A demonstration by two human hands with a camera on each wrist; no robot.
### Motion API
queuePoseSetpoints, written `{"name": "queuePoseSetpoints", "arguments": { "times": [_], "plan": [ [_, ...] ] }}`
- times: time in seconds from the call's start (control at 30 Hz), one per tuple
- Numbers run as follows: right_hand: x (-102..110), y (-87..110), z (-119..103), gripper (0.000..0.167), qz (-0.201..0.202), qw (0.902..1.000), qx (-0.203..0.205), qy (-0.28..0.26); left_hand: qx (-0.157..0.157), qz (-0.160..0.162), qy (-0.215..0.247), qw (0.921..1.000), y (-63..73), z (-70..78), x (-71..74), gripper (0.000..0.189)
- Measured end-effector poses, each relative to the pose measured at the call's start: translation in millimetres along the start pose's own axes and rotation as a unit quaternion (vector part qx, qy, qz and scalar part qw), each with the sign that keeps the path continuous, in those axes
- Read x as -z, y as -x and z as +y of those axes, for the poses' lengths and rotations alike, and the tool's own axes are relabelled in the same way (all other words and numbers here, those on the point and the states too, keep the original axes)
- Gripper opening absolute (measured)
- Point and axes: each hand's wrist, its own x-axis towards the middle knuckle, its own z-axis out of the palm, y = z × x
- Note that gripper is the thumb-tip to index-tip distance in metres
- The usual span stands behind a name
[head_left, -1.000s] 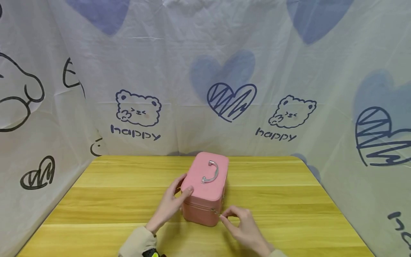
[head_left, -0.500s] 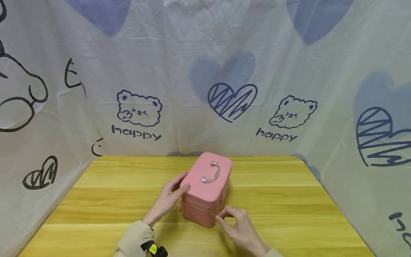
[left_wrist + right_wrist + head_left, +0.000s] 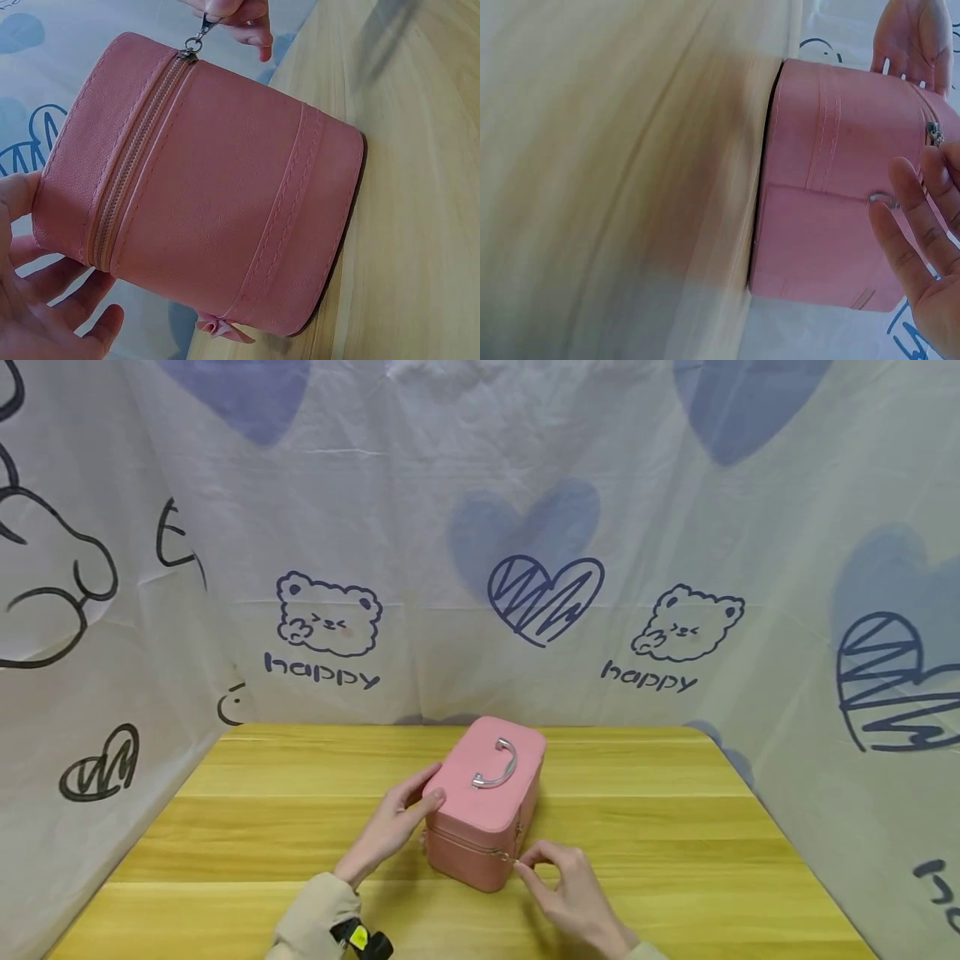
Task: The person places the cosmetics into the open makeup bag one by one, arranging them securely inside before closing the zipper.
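Observation:
A pink vanity case (image 3: pixel 480 810) with a zip round its lid stands upright on the table. A curved silver handle (image 3: pixel 504 765) lies on the lid. My left hand (image 3: pixel 393 822) grips the near left corner, thumb on the lid and fingers along the side; these fingers (image 3: pixel 82 296) show beside the zip (image 3: pixel 142 161) in the left wrist view. At the near right corner my right hand (image 3: pixel 566 893) pinches the zip pull (image 3: pixel 201 31) between thumb and index finger. Its other fingers are spread beside a metal ring (image 3: pixel 883 199) on the case's side in the right wrist view.
The wooden table (image 3: pixel 660 827) extends on both sides of the case. A white cloth (image 3: pixel 420 527) printed with hearts and bears hangs behind and beside it. A pink bow (image 3: pixel 223 328) sits low on the case, and a dark strap (image 3: pixel 360 939) is on the left wrist.
The case has turned slightly, its far end shifting right. My right hand moved a little left with the zip pull, then back right. The left hand has kept its hold.

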Motion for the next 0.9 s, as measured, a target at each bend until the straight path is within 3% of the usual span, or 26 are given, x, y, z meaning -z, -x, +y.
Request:
{"name": "queuePoseSetpoints", "arguments": {
  "times": [0.13,0.33,0.9],
  "plan": [
    [3,0.4,3,0.018,0.005,0.9999,0.010,0.004,-0.001,-0.007,-0.003,1.0000,-0.1,-0.1,1.0,0.057],
    [7,0.4,9,0.018,0.007,0.9997,-0.012,0.019,-0.007,-0.022,-0.006,0.9997,-0.9,-0.6,1.6,0.058],
    [15,-5.7,21,0.019,0.034,0.9975,-0.038,0.049,-0.002,-0.018,0.005,0.9998,-1.3,-0.3,0.9,0.058]
  ]
}}
